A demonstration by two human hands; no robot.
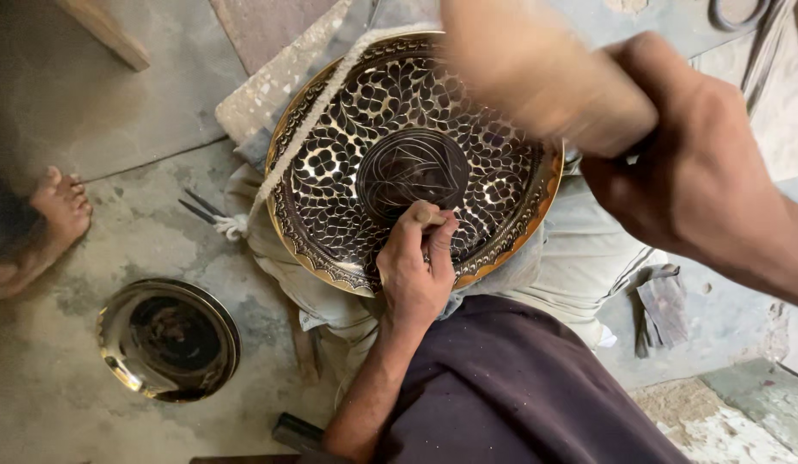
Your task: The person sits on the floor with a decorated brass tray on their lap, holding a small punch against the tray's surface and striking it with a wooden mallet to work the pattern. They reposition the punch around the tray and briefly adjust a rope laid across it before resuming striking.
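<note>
Brass under my left hand (414,268): its fingers are closed around a small chisel (431,216) set on the engraved plate (347,172) in my lap. My right hand (691,172) grips a blurred wooden mallet (536,69) above the plate's far edge. A plainer plate (115,361) lies on the floor nearby.

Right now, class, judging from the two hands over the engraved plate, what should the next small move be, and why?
Probably bring the wooden mallet in the right hand down onto the small tool pinched by the left hand. The mallet is raised and blurred above the plate, while the tool's tip rests near the plate's dark centre.
</note>
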